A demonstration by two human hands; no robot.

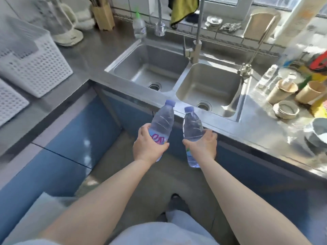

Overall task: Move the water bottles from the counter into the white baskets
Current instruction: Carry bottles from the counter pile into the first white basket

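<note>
The steel bench (92,55) carries two white baskets (35,68) at far left; their contents cannot be determined. My left hand (148,147) grips one water bottle (161,123); my right hand (203,145) grips a second bottle (192,128), both held before the sink (177,75).

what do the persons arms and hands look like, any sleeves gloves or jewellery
Both forearms are bare, with no sleeves reaching into view. The left hand and right hand wear no gloves, and no rings, watch or bracelets show on them or at the wrists.
</note>
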